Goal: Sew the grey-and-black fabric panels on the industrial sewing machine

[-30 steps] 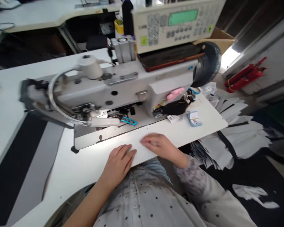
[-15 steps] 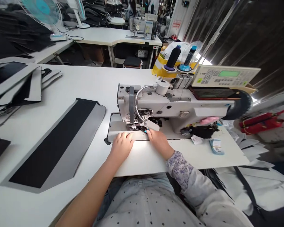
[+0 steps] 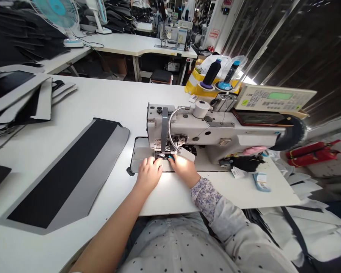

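Observation:
Both my hands are at the needle area of a grey industrial sewing machine on the white table. My left hand rests on the machine bed, its fingers bent with the tips together just under the presser foot; what they pinch is hidden. My right hand is beside it under the lamp, fingers curled round small blue thread snips, of which only a tip shows.
A long black-and-grey panel lies left of the machine, and stacked panels sit at the far left. Thread cones and a control panel stand behind. White cut pieces pile on the right, below the table edge. A fan is at the back.
The view has lifted and pulled back. Both hands moved from the table's front edge up to the needle; the right hand closed on the blue snips that lay on the bed.

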`<act>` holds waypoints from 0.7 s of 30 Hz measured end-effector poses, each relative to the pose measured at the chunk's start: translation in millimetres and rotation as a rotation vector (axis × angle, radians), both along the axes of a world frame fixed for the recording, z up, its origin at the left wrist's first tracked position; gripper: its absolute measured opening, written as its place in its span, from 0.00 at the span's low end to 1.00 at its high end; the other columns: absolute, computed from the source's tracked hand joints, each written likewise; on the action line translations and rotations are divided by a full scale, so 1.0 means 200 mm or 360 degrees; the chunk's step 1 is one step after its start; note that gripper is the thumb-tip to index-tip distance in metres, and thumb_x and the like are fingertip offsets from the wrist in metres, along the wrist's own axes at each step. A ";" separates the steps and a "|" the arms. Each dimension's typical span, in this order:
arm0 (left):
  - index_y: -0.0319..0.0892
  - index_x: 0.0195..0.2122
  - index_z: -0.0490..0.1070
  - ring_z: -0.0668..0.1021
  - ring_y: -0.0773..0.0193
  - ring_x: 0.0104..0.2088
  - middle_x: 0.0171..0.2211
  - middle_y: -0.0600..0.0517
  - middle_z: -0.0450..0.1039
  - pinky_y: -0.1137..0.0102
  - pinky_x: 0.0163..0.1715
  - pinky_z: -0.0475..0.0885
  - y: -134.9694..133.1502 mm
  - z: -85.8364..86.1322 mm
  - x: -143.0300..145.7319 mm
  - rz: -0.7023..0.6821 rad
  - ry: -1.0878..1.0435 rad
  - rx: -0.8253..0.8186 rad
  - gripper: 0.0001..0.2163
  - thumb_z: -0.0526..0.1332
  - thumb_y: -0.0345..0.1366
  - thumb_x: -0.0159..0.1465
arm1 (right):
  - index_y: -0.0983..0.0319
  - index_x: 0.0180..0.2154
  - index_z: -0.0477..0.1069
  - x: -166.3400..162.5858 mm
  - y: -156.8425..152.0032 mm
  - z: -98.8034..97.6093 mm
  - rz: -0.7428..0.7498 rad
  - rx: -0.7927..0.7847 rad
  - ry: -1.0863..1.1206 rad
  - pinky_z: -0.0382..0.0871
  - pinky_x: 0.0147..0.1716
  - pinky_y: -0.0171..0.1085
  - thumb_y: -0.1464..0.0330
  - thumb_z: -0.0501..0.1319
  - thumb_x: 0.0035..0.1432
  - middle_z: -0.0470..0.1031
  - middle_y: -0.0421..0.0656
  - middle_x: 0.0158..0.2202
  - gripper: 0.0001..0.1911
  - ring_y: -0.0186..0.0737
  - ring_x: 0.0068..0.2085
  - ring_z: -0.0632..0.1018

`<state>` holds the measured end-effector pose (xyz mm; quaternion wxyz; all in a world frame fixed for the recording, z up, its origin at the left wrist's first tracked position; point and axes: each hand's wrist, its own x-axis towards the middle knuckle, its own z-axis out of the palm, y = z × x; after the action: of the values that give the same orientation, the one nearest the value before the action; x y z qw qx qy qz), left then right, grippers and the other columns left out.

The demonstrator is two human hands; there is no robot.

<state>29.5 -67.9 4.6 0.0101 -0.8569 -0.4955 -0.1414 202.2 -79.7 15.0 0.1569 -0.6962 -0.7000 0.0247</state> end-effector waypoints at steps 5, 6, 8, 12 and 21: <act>0.47 0.55 0.69 0.69 0.52 0.42 0.40 0.45 0.69 0.58 0.43 0.63 0.01 0.01 0.02 0.0028 0.0014 -0.0003 0.16 0.52 0.39 0.67 | 0.62 0.44 0.75 -0.01 -0.02 0.01 -0.0062 0.0011 -0.0004 0.67 0.38 0.39 0.61 0.47 0.68 0.77 0.50 0.35 0.20 0.47 0.40 0.77; 0.47 0.55 0.69 0.69 0.52 0.42 0.40 0.45 0.69 0.58 0.43 0.63 0.01 0.01 0.03 0.0032 0.0018 -0.0001 0.17 0.52 0.39 0.67 | 0.63 0.43 0.75 -0.01 -0.03 0.01 -0.0067 0.0015 0.0003 0.67 0.37 0.39 0.60 0.47 0.68 0.77 0.50 0.34 0.21 0.47 0.40 0.77; 0.47 0.56 0.68 0.69 0.52 0.43 0.41 0.45 0.70 0.58 0.44 0.63 0.02 0.00 0.03 0.0044 0.0018 0.0007 0.17 0.52 0.38 0.67 | 0.62 0.43 0.75 0.00 -0.04 0.00 -0.0062 0.0038 0.0023 0.66 0.37 0.38 0.60 0.47 0.68 0.77 0.50 0.35 0.21 0.47 0.41 0.77; 0.46 0.56 0.68 0.70 0.52 0.43 0.42 0.44 0.70 0.57 0.45 0.63 0.03 -0.01 0.03 0.0046 -0.0009 0.0012 0.18 0.52 0.38 0.67 | 0.61 0.43 0.75 0.03 -0.04 -0.04 -0.0100 0.0037 0.0064 0.66 0.39 0.36 0.60 0.49 0.68 0.78 0.49 0.38 0.19 0.46 0.44 0.77; 0.45 0.52 0.71 0.72 0.52 0.48 0.47 0.43 0.72 0.57 0.50 0.64 -0.08 0.07 -0.05 -0.0165 -0.0130 0.0355 0.14 0.55 0.34 0.66 | 0.56 0.53 0.69 0.05 -0.08 -0.04 0.0372 -0.0062 0.0283 0.67 0.40 0.34 0.57 0.51 0.67 0.76 0.44 0.42 0.19 0.40 0.43 0.76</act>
<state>20.4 -84.3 17.9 0.0778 -0.8685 -0.4319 -0.2306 211.3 -95.3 6.1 0.2008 -0.6080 -0.7590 0.1178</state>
